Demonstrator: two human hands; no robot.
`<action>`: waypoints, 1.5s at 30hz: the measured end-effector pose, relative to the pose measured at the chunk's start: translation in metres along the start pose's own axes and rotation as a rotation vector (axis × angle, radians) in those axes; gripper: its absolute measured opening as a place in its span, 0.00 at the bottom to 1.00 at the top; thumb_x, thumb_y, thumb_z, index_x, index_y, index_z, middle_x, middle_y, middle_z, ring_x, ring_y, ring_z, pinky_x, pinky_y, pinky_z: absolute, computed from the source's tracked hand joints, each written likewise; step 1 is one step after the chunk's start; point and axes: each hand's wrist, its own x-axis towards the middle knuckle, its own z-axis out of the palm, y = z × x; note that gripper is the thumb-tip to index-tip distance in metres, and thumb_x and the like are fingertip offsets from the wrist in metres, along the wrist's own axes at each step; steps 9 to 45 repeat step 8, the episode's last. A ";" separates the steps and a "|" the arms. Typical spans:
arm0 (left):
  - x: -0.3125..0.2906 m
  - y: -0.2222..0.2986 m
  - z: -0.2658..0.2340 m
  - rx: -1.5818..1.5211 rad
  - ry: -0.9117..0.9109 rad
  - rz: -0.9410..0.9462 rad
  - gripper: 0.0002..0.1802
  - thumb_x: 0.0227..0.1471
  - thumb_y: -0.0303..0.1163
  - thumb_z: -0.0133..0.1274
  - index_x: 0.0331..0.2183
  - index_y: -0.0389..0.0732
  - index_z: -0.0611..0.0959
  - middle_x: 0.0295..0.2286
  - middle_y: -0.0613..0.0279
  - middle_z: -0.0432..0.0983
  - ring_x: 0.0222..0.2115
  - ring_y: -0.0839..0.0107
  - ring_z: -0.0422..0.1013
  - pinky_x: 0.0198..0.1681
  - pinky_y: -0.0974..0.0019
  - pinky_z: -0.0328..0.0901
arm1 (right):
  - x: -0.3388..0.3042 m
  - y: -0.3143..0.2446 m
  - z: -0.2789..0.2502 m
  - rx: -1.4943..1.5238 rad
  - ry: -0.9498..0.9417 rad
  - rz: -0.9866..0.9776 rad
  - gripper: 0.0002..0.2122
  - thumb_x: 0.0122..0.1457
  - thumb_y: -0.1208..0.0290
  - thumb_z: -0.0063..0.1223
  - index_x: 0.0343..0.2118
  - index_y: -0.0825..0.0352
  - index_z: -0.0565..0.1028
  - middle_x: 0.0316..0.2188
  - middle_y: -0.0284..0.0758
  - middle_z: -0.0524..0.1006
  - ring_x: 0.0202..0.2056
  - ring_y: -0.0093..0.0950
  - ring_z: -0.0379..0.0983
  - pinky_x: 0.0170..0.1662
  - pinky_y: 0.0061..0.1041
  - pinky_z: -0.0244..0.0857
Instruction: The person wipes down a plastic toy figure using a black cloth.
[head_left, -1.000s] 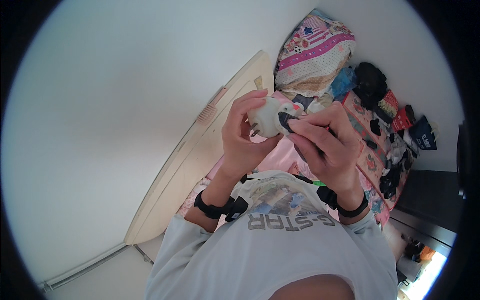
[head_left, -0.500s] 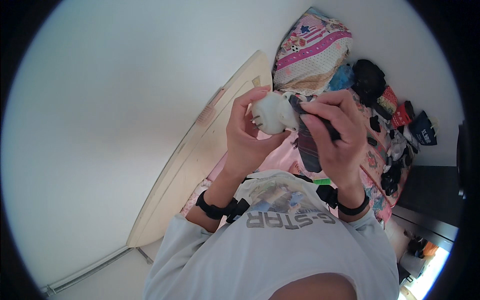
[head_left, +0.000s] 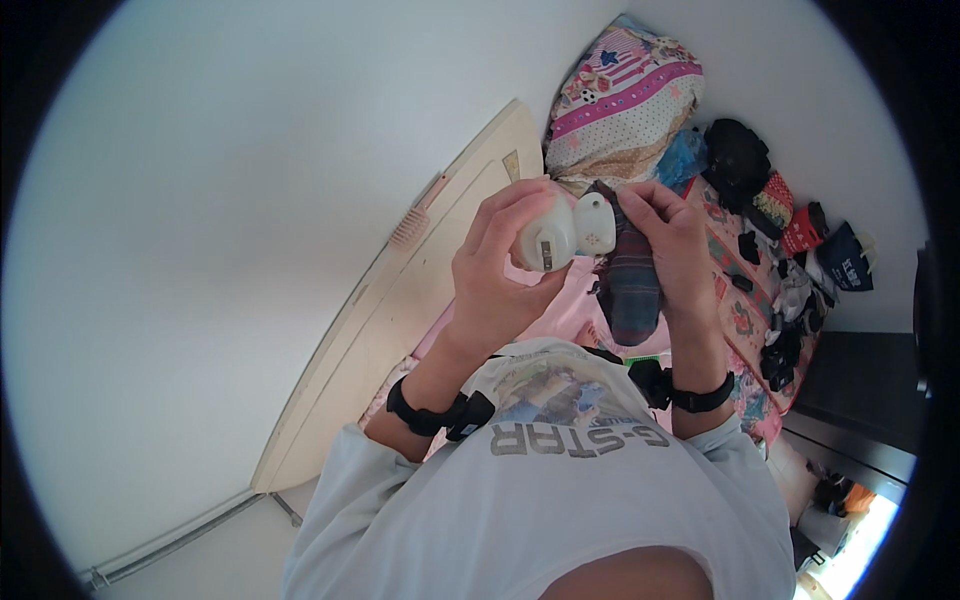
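My left hand (head_left: pixel 505 250) is closed round a white, rounded gadget (head_left: pixel 555 235) with a fat round body and a smaller head-like end. A dark slot shows on its body, and small marks are on the smaller end, which points to the right. My right hand (head_left: pixel 672 240) pinches a dark striped cloth (head_left: pixel 632 285) between thumb and fingers. The cloth hangs down from the fingertips and its upper edge lies against the small end of the gadget. Both hands are raised in front of my chest.
Below the hands lies a bed with pink bedding (head_left: pixel 550 310). A cream headboard (head_left: pixel 400 300) leans along the left, with a pink hairbrush (head_left: pixel 410 226) on its edge. A patterned pillow (head_left: pixel 630 100), a black bag (head_left: pixel 737 160) and a dark blue bag (head_left: pixel 848 258) sit farther off.
The gadget has turned in my left hand, so its prongs no longer show and a dark slot does. My right hand has shifted slightly right, and the cloth hangs lower and straighter.
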 end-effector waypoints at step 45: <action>0.002 0.006 -0.005 0.015 -0.053 -0.089 0.38 0.37 0.19 0.69 0.53 0.38 0.74 0.54 0.52 0.70 0.53 0.65 0.70 0.44 0.65 0.75 | -0.025 0.005 0.010 -0.081 0.064 -0.263 0.08 0.62 0.73 0.55 0.42 0.71 0.77 0.33 0.30 0.78 0.31 0.15 0.74 0.35 0.18 0.71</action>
